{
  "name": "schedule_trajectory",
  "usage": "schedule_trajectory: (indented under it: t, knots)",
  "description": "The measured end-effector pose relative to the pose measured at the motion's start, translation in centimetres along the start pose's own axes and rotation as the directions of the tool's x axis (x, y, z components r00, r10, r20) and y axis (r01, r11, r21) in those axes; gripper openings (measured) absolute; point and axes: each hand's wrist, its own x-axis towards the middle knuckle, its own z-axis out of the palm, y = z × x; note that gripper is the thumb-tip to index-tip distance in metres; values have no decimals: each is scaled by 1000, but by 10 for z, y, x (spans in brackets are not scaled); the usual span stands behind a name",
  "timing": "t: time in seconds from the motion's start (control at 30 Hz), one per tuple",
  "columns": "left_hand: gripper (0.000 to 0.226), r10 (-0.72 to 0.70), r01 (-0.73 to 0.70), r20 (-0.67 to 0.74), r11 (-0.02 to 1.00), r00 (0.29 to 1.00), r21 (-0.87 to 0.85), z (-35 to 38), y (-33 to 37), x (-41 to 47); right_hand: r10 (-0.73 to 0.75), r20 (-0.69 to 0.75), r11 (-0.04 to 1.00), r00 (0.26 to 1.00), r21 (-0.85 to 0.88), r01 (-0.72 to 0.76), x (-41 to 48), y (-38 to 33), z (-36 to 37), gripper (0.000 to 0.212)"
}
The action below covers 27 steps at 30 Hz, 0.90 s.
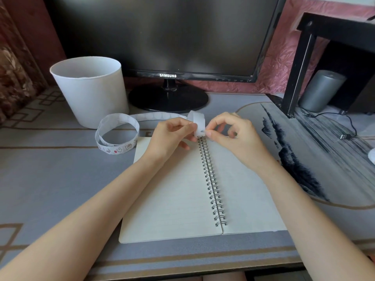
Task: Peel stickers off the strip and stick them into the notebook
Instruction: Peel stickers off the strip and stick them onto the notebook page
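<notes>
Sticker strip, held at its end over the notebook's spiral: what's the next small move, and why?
Probably peel: the right hand pinches the small printed sticker at the end of the strip while the left hand holds it steady, so lifting the sticker off the backing seems next. The notebook pages in view look bare.

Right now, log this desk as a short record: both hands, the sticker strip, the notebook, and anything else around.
Left hand: holds the sticker strip near its end, above the spiral of the notebook
Right hand: pinches the strip's end
Strip: rest loops on the desk to the left
Notebook: open flat, lined pages, no stickers visible
Nearby: white bin, monitor
</notes>
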Motion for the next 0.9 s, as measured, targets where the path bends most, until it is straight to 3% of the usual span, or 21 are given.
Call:
schedule_trajectory:
  t: [0.13, 0.23, 0.33, 0.47, 0.9]
  knots:
    - [16, -10, 10, 0, 1000, 1000, 0, 1, -2, 0, 246, -53, 963, 968, 124, -238, 6, 10, -16, 5]
    - [14, -11, 11, 9, 1000, 1000, -6, 1, -3, 1, 448, -103, 890, 888, 152, -431, 6, 24, -31, 8]
    - [14, -13, 13, 11, 1000, 1000, -4, 1, -3, 1, 555, -164, 832, 815, 102, -546, 3, 35, -38, 5]
    - [15, -13, 13, 13, 1000, 1000, -6, 2, -3, 1, 583, -189, 809, 790, 47, -585, 4, 40, -38, 9]
    - [15, -7, 7, 10, 1000, 1000, 13, 2, -3, 0, 556, -163, 828, 815, 23, -560, 4, 42, -36, 10]
